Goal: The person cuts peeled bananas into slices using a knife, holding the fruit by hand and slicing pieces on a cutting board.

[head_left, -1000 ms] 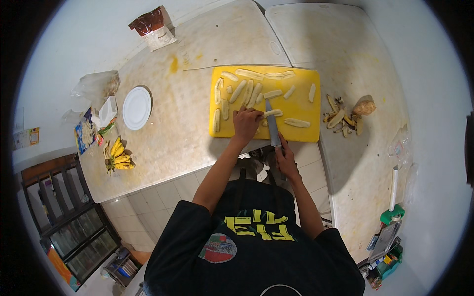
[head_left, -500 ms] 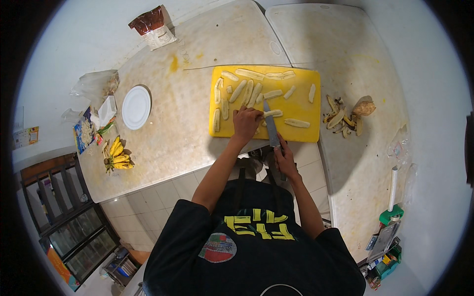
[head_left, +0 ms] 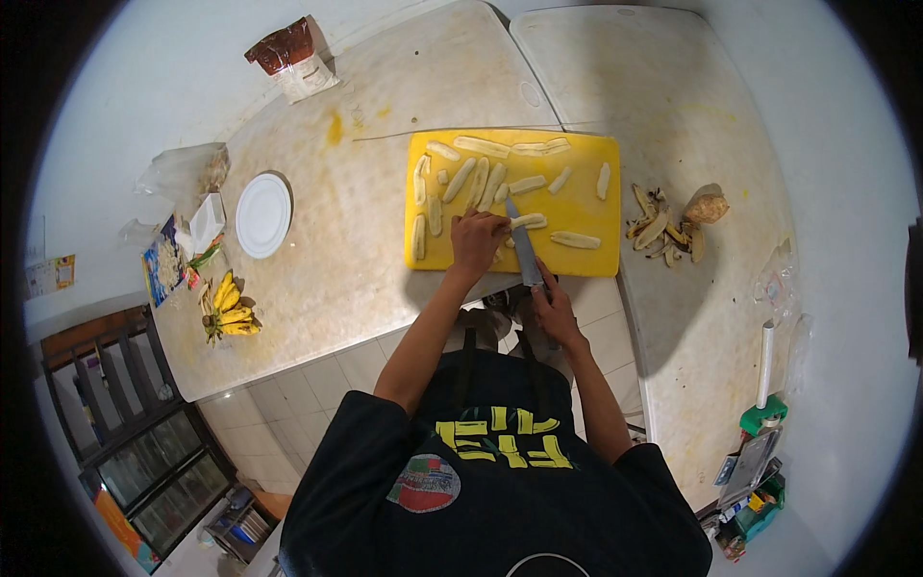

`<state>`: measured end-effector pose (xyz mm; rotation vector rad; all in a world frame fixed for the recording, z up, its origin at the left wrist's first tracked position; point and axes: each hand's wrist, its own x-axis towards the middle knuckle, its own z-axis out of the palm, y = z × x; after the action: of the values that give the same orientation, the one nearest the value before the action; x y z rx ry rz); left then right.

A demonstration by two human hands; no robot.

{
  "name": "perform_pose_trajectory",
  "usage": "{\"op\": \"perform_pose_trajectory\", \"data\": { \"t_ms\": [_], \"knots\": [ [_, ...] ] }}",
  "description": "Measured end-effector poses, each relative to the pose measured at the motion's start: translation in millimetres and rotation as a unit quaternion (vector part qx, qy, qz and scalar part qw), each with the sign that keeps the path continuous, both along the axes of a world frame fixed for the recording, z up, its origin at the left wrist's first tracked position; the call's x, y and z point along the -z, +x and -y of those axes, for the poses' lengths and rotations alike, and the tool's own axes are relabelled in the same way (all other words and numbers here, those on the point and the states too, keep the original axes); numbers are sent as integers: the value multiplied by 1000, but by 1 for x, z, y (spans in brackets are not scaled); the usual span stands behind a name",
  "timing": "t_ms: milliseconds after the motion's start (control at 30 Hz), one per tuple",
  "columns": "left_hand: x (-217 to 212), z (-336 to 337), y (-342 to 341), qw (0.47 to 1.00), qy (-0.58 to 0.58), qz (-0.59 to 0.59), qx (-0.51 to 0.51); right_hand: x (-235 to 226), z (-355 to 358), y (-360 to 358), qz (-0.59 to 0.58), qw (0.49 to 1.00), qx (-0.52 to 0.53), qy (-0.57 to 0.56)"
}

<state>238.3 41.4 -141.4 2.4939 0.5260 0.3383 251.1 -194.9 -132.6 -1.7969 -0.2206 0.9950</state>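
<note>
A yellow cutting board [head_left: 588,207] lies at the table's front edge, with several peeled banana slices [head_left: 575,239] spread over it. My right hand [head_left: 556,313] is closed around the handle of a kitchen knife [head_left: 525,252], its blade pointing away from me over the board. Left of the blade, my left hand [head_left: 477,240] rests on the board with bent fingers, gripping the left end of a short banana piece [head_left: 531,221]. The blade crosses that piece close to my fingertips. Whether it has cut through cannot be seen. Small bits of banana lie partly hidden beside my left hand.
Banana peels [head_left: 655,226] and a brown lump [head_left: 707,208] lie right of the board. To the left are a white plate [head_left: 263,215], a bunch of yellow bananas [head_left: 231,310] and packets. A brown-and-white bag [head_left: 293,62] stands at the back.
The knife blade has tilted slightly to the left, nearer my left fingertips. Both hands keep nearly the same places, and the whole view has shifted a little.
</note>
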Motion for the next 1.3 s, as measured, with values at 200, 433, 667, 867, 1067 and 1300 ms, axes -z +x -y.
{"op": "perform_pose_trajectory", "data": {
  "t_ms": [200, 433, 667, 867, 1067, 1300],
  "knots": [
    [2, -2, 8, 999, -24, 37, 14, -9, 3, 11, 12, 999, -31, -35],
    [-14, 12, -8, 1000, 16, 9, -14, 1, 3, 11, 27, 997, -52, -48],
    [-14, 21, -17, 997, 70, 19, 13, 12, 7, 11, 53, 997, -47, -24],
    [-15, 12, -19, 993, 117, -17, 26, -4, 2, 13, -14, 999, -38, -22],
    [-23, 4, -2, 996, 76, 27, -23, 17, 6, 3, 205, 977, -52, 13],
    [-16, 0, -5, 997, 66, -28, -5, -5, -1, -3, 157, 983, -70, -65]
  ]
}}
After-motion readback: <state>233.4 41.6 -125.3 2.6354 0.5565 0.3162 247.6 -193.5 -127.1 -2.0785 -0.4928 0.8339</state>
